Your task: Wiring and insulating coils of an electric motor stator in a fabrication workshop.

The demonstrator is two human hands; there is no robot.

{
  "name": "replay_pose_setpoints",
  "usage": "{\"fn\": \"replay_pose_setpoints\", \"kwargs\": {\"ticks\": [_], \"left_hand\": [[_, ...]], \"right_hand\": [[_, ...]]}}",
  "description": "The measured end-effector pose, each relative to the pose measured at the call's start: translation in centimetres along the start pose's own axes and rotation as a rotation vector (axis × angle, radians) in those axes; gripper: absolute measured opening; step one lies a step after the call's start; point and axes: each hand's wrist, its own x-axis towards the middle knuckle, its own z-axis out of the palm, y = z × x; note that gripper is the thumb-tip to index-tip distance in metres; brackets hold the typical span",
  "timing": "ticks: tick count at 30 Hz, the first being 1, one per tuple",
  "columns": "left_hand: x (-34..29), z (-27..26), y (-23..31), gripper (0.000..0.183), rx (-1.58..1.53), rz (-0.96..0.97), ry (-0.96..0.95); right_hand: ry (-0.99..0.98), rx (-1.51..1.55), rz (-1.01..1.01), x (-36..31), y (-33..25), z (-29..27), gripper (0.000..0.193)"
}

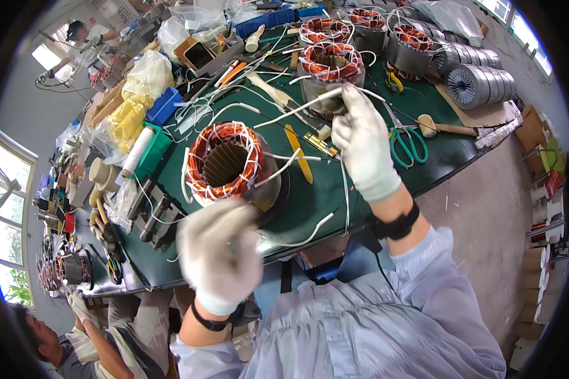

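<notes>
Just in front of me stands a motor stator (263, 165) with copper windings laced in white cord; several white sleeved leads stick out from it. My left hand (220, 249), in a white glove, is at its near rim; motion smears the fingers, so their grip cannot be made out. My right hand (363, 142), gloved too, is raised over the table right of the stator. Its fingers are closed on a thin white sleeve tube (300, 110) that slants down to the left. A yellow flat stick (298, 153) lies between stator and right hand.
Teal-handled scissors (409, 145), a mallet (446, 127) and yellow pliers (394, 82) lie to the right. Further stators (332, 88) and bare cores (480, 86) stand behind. A green bin (153, 153) and dark metal blocks (160, 215) are left. A co-worker (101, 341) sits at lower left.
</notes>
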Motion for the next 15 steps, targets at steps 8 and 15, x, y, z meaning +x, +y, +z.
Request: {"fn": "replay_pose_setpoints", "kwargs": {"ticks": [8,15], "left_hand": [[5.2,9.4,-0.7,0.027,-0.403,-0.313,-0.284],[4.8,9.8,-0.1,0.01,-0.516,-0.521,-0.168]], "right_hand": [[-0.031,-0.101,-0.072,-5.7,-0.1,0.1,0.028],[-0.031,-0.095,-0.012,-5.6,-0.3,-0.9,0.03]]}}
